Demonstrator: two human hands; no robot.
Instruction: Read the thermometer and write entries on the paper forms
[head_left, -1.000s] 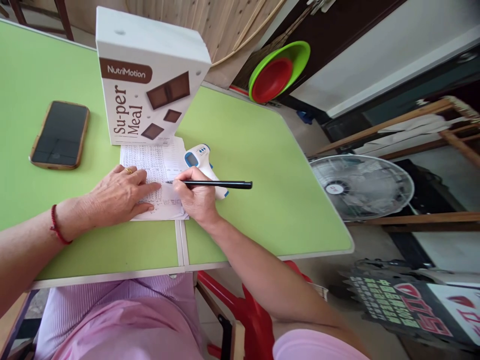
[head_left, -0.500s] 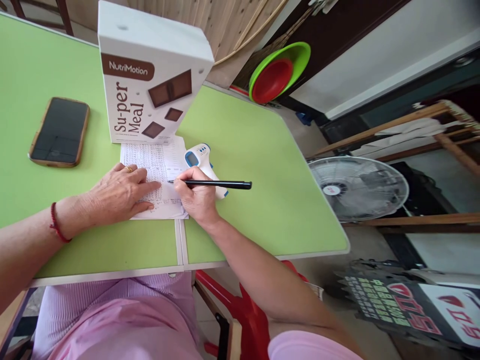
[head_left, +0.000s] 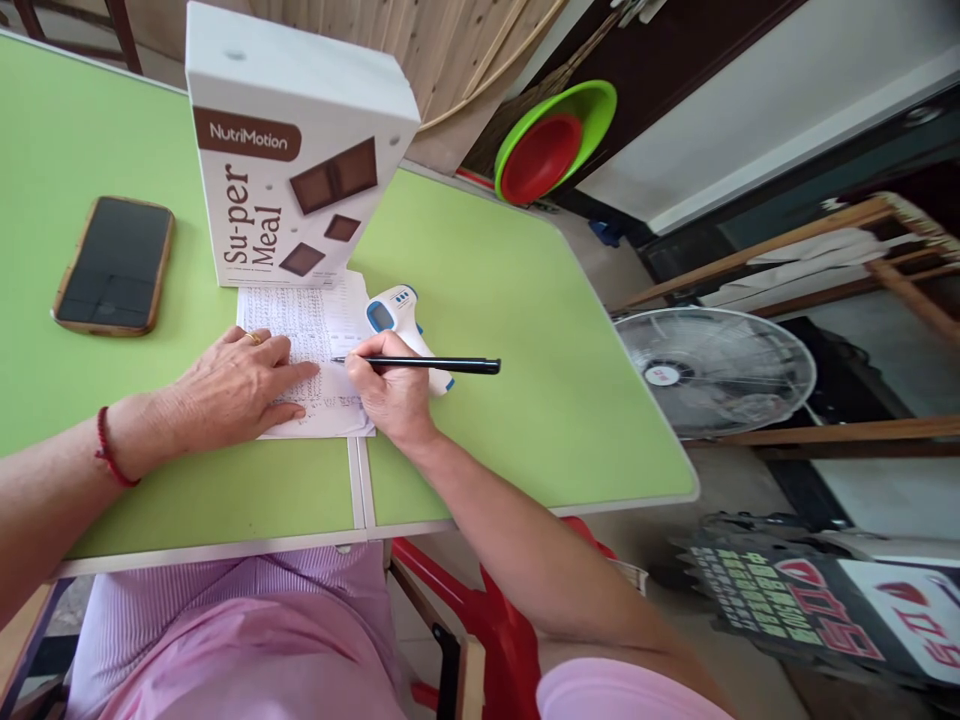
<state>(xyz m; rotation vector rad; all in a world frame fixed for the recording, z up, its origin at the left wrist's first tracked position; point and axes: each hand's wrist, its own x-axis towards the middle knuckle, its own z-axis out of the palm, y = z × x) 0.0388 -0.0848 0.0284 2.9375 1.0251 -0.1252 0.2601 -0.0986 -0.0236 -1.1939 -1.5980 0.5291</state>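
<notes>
A sheet of paper [head_left: 300, 312] covered in small handwriting lies on the green table [head_left: 480, 260]. My left hand [head_left: 236, 388] rests flat on its left part, fingers stretched out. In my right hand [head_left: 397, 390] is a black pen [head_left: 450, 365], pinched between thumb and fingers with its tip at the paper. Just beyond that hand lies a white and blue infrared thermometer [head_left: 397, 312], partly hidden behind the hand and pen. A white NutriMotion box [head_left: 255, 200] stands upright at the paper's far edge.
A phone in a brown case [head_left: 114, 265] lies on the left of the table. Past the table's right edge are a fan [head_left: 720, 370], a wooden rack [head_left: 780, 250] and green and red basins [head_left: 544, 155]. A red stool [head_left: 495, 620] stands below the table.
The view has shifted very slightly, so everything sits a little further left. Both hands stay in place on the paper, and the pen is still in my right hand.
</notes>
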